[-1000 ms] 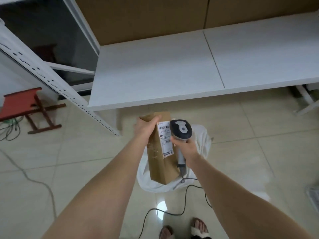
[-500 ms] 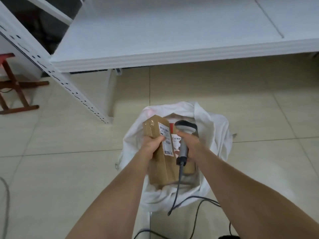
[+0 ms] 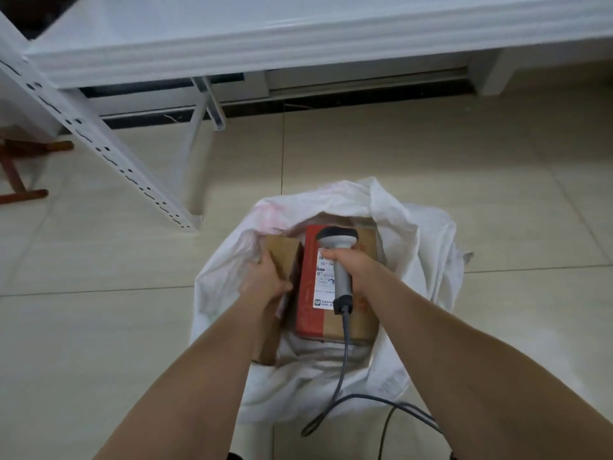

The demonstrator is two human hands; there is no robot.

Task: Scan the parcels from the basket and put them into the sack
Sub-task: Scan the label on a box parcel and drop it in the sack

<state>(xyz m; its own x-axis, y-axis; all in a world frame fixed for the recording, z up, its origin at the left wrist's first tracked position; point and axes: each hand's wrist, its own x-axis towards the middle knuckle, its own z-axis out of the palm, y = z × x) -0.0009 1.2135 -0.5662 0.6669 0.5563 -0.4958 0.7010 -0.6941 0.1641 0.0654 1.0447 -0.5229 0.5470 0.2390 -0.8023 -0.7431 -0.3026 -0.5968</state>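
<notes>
A white woven sack [image 3: 421,247] stands open on the tiled floor. My left hand [image 3: 265,280] grips a brown cardboard parcel [image 3: 282,250] and holds it down inside the sack's left side. Beside it in the sack lies a red and brown box [image 3: 308,310] with a white shipping label. My right hand [image 3: 351,263] is closed on a grey handheld scanner [image 3: 338,240], held over that box, head pointing away from me. The scanner's cable [image 3: 345,360] trails down over the sack's near rim. No basket is in view.
A white table edge [image 3: 298,38] runs across the top. A perforated white metal post [image 3: 109,154] slants down to the floor left of the sack. Red wooden stool legs [image 3: 16,174] show at the far left. Cable loops [image 3: 408,416] lie on the floor near my right arm.
My view has tilted down and closer to the sack. My left hand has lowered the brown parcel from above the sack into its left side. The scanner has followed, staying in my right hand.
</notes>
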